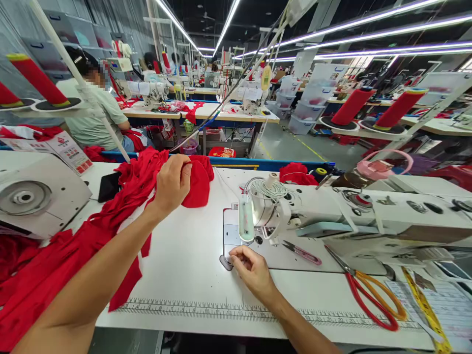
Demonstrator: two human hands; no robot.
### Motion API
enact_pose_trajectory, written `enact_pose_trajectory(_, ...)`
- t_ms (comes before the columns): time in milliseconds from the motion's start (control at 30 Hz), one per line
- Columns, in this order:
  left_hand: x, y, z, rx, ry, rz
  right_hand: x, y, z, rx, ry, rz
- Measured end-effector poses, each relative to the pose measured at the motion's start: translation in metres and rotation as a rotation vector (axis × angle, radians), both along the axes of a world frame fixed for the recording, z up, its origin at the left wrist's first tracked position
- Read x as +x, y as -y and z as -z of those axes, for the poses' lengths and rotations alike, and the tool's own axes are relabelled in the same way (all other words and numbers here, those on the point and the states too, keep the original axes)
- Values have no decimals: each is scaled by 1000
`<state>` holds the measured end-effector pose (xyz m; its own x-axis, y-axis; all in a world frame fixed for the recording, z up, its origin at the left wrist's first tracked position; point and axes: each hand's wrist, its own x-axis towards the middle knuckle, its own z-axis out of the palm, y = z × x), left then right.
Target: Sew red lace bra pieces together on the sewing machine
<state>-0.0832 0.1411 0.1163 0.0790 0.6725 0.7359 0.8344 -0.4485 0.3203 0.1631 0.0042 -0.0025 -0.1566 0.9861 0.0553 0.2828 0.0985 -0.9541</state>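
Observation:
My left hand (171, 182) is raised over the left part of the sewing table, its fingers closed on a red fabric piece (199, 184) that hangs to the right of the knuckles. Beneath that arm runs a long heap of red fabric (121, 206). My right hand (252, 270) rests by the front left corner of the sewing machine's metal bed plate, thumb and fingers pinched together; whatever they hold is too small to make out. Just behind it stands the white sewing machine head (267, 206). Thread snips (302, 251) lie on the bed to the right.
Scissors (372, 290) with red and orange handles lie at the right, near a yellow tape measure (424, 305). A printed ruler (221, 310) runs along the front edge. A second machine (40, 191) stands left, by a black phone-like object (109, 187). A co-worker (86, 108) sits ahead.

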Motion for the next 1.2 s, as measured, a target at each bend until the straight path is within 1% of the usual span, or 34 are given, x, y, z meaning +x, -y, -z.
enact_pose_trajectory(33,4,7,5,14,-54,40,0,1,0,9,-3,-3)
enact_pose_trajectory(67,9,16,13,-8,-116,90,1,2,-1,20,-3,-7)
enact_pose_trajectory(133,20,38,39,-105,-216,192,2,5,-2,46,0,-12)
enact_pose_trajectory(233,28,69,79,-243,-300,307,4,9,-4,61,2,-30)
enact_pose_trajectory(267,28,75,88,-284,-303,314,4,11,-5,61,-3,-38)
enact_pose_trajectory(333,24,80,97,-360,-279,280,4,13,-6,57,-16,-49)
enact_pose_trajectory(467,13,66,91,-518,-212,182,2,18,-7,54,-32,-77)
enact_pose_trajectory(600,13,53,87,-700,-150,203,3,22,-7,77,-42,-100)
enact_pose_trajectory(733,13,51,88,-776,21,241,5,25,-10,88,-37,-98)
enact_pose_trajectory(867,6,50,80,-794,271,243,4,25,-14,81,-37,-104)
enact_pose_trajectory(1000,-5,45,64,-785,492,219,3,27,-16,69,-42,-105)
enact_pose_trajectory(1067,-11,40,52,-742,587,216,2,28,-17,61,-48,-103)
enact_pose_trajectory(1200,-21,24,26,-564,775,203,0,29,-16,28,-66,-121)
